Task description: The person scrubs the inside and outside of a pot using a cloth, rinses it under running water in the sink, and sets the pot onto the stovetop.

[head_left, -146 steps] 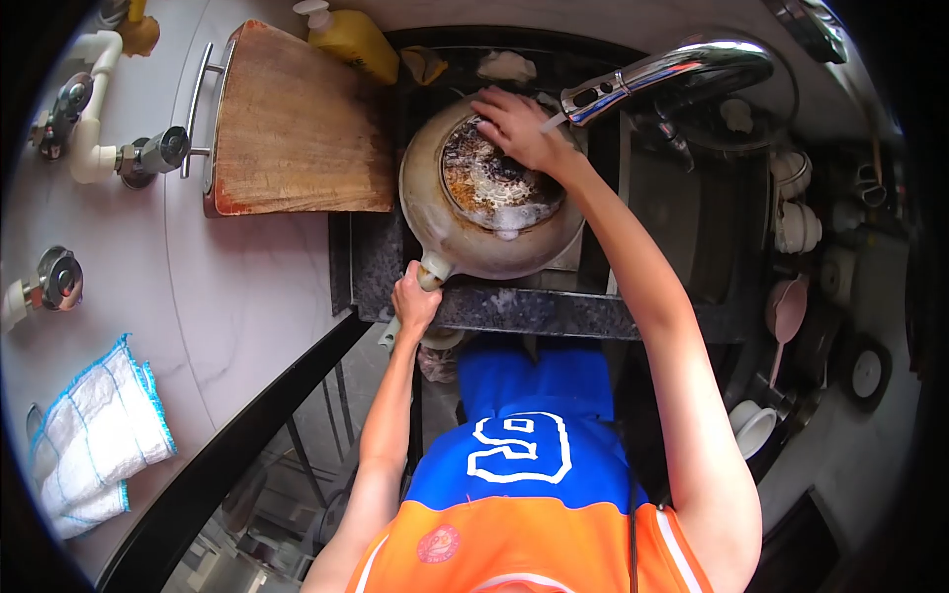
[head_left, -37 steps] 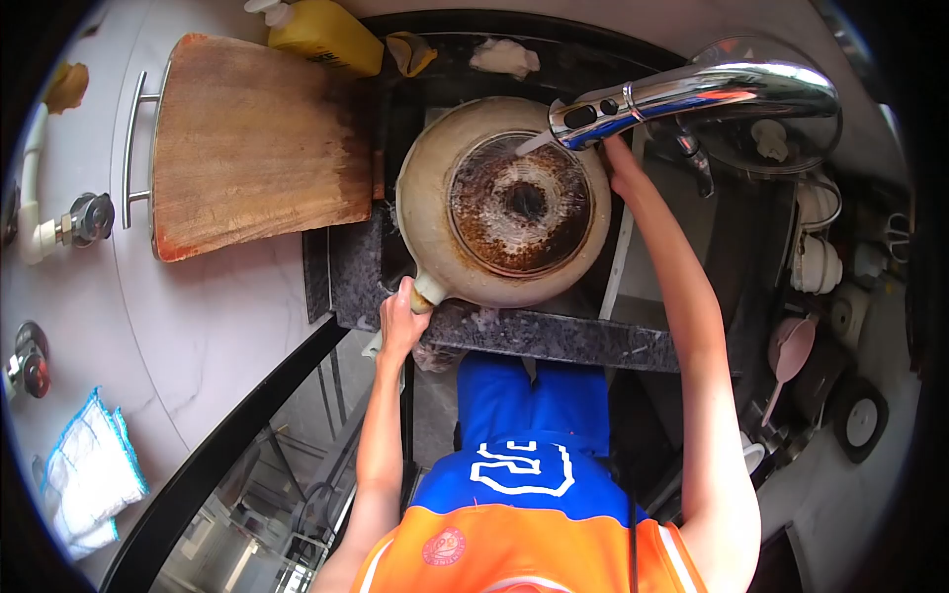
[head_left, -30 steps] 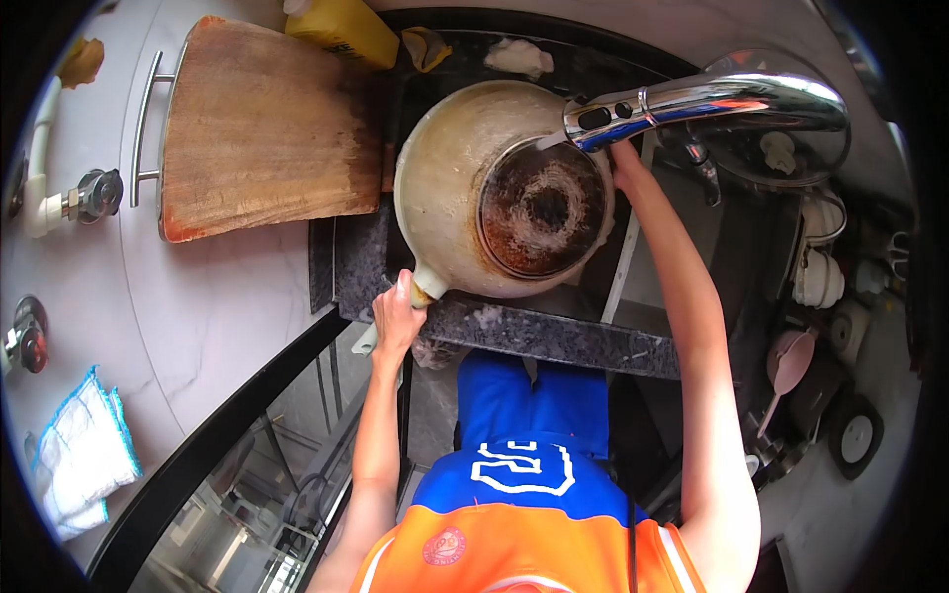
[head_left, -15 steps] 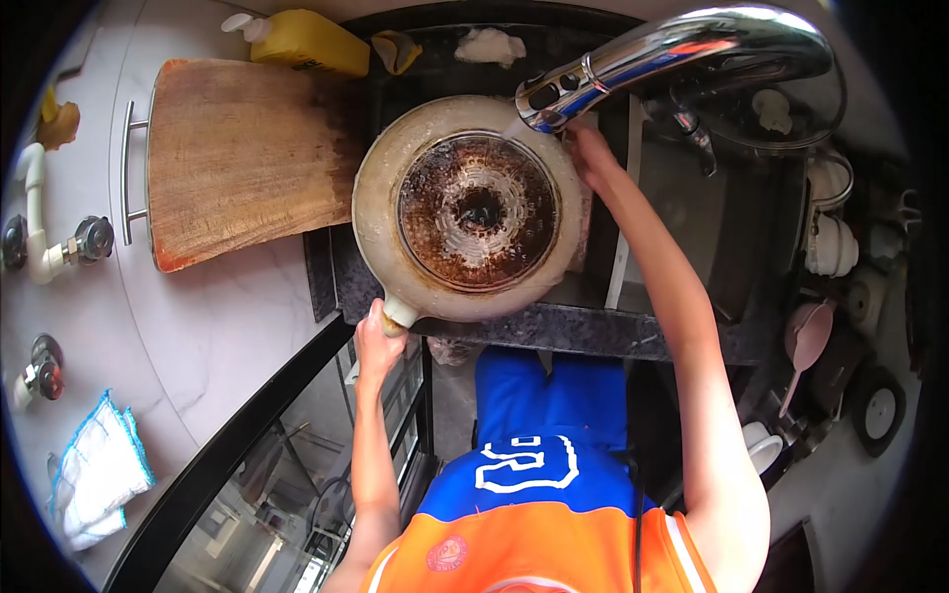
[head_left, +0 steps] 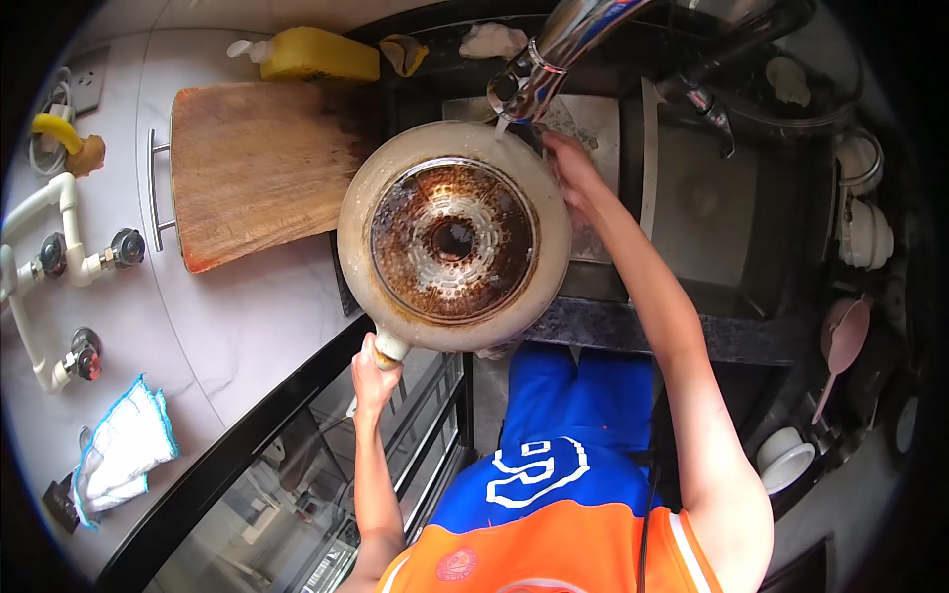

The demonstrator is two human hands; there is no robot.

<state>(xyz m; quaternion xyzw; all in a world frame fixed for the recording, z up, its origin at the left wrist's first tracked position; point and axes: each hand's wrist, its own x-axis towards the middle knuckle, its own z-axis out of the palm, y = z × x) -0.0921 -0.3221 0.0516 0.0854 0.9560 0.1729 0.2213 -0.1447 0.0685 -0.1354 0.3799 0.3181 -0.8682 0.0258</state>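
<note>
A cream pan (head_left: 361, 232) is held bottom up over the sink (head_left: 593, 252); its round base is stained brown and black and looks wet. My left hand (head_left: 375, 374) is wrapped round the pan's handle (head_left: 390, 346). At the pan's far right edge is my right hand (head_left: 568, 163), its fingertips partly hidden beside the rim and faucet; whether they grip the rim I cannot tell. The chrome faucet (head_left: 534, 79) hangs over the pan's far edge, with a thin stream of water below its spout.
A wooden cutting board (head_left: 262, 168) stands left of the pan, with a yellow bottle (head_left: 321, 54) behind it. On the left are pipes with valves (head_left: 124, 249) and a white cloth (head_left: 129, 450). White bowls (head_left: 865, 232) and a pink ladle (head_left: 847, 326) lie at the right.
My right hand went from the pan's base to its far edge. The base now faces up more fully, and the pan has moved left and nearer. The view has also shifted.
</note>
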